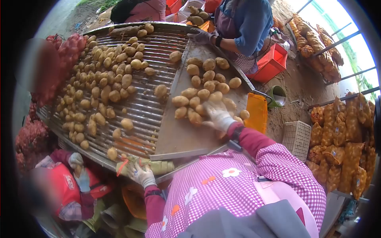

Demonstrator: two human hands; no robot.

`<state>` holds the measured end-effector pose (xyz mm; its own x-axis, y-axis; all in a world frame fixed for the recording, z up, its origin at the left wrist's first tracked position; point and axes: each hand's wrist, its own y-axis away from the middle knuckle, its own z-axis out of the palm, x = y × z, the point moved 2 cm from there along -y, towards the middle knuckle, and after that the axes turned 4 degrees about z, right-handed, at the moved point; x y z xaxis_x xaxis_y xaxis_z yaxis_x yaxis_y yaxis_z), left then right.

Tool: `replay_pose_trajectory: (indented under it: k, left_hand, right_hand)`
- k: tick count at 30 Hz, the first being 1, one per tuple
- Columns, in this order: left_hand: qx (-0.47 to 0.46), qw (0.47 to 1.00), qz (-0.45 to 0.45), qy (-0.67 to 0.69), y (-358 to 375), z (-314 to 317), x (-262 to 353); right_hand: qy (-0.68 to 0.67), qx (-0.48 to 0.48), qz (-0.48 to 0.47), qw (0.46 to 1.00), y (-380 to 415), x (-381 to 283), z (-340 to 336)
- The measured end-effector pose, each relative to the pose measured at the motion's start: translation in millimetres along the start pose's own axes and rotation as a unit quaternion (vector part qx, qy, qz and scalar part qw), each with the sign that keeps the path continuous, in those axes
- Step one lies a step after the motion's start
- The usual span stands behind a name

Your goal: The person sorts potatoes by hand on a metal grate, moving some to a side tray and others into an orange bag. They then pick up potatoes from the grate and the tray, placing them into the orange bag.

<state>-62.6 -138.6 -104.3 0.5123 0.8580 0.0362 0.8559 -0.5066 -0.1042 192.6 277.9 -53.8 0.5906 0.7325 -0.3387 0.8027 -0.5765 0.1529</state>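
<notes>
My right hand, in a white glove, reaches over the sheet-metal end of the sorting table. Slightly blurred, its fingers are stretched out with the thumb apart, touching the loose potatoes there. At the near edge my left hand, also gloved, rests with fingers spread against a green wrapped roll with an orange tie. Many more potatoes lie on the slatted part of the table to the left.
Across the table stands a person in blue, one gloved hand on the rim, the other holding potatoes. Another person is at lower left. Right are an orange crate, red bin, white basket and filled net sacks.
</notes>
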Motion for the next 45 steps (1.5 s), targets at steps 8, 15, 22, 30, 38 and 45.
replay_pose_trajectory:
  k: [8, 15, 22, 30, 38, 45]
  left_hand:
    - [-0.041, 0.996, -0.068, -0.035, -6.5, -4.3, 8.2]
    - [-0.039, 0.996, -0.027, -0.071, -8.8, 8.1, -5.7]
    - [-0.056, 0.993, -0.037, -0.094, -9.3, -6.8, 14.2]
    - [-0.049, 0.994, -0.037, -0.092, -10.6, -14.4, 23.6]
    - [-0.054, 0.993, -0.039, -0.100, -7.1, -1.5, 14.6]
    - [-0.024, 0.996, -0.025, -0.081, -8.7, -9.9, 18.9]
  right_hand:
    - [0.010, 0.104, -0.111, 0.988, -12.6, 70.0, -26.6]
    - [0.040, 0.200, 0.098, 0.974, -134.4, 106.5, -30.4]
    - [0.000, 0.133, 0.003, 0.991, -72.9, 82.6, -7.7]
    - [-0.114, 0.187, -0.076, 0.973, -102.6, 8.7, -32.1]
    - [-0.040, 0.064, -0.143, 0.987, -85.8, -5.4, -15.5]
    - [-0.008, -0.031, -0.112, 0.993, -39.8, 63.3, -19.1]
